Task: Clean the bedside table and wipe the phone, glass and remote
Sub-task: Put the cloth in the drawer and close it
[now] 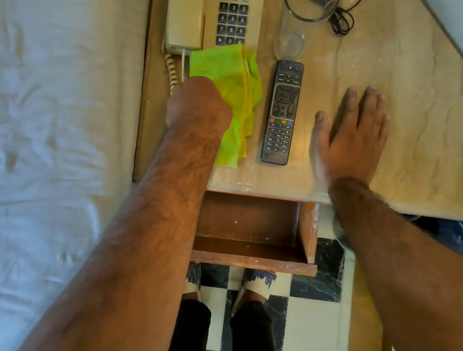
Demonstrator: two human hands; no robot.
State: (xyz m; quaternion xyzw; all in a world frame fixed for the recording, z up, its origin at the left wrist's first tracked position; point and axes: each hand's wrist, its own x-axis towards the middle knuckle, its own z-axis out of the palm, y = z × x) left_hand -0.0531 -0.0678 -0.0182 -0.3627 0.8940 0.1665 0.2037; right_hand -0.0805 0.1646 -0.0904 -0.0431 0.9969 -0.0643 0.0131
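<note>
The left grip [200, 105] is closed around a bunched lime-green microfibre cloth [237, 93], fist pointing away so that the fingers are hidden behind the back of the hand; the cloth spills out to the right and hangs toward the near edge of the beige marble-patterned worktop [416, 118]. The cloth's far corner laps over the bottom edge of a cream corded push-button phone [215, 9], just below its keypad, and the phone's coiled cream cord [171, 73] runs down beside the left wrist. The right grip [352, 130] holds nothing: it lies flat and palm-down on the bare worktop, fingers spread and pointing away, thumb out toward the left.

Between the two hands lies a long black remote control [282, 112], face up, lengthwise, near the cloth's right edge but apart from it. Just beyond the remote's far end stands a clear empty drinking glass [297, 24], upright, close to the phone's right side. A thin black cable [340, 18] loops behind and to the right of the glass.

Below the worktop's front edge a brown wooden drawer [251, 234] stands pulled open. A white rumpled bed sheet [39, 118] fills the left side, and the checked black-and-white floor [307, 328] shows beneath the drawer.
</note>
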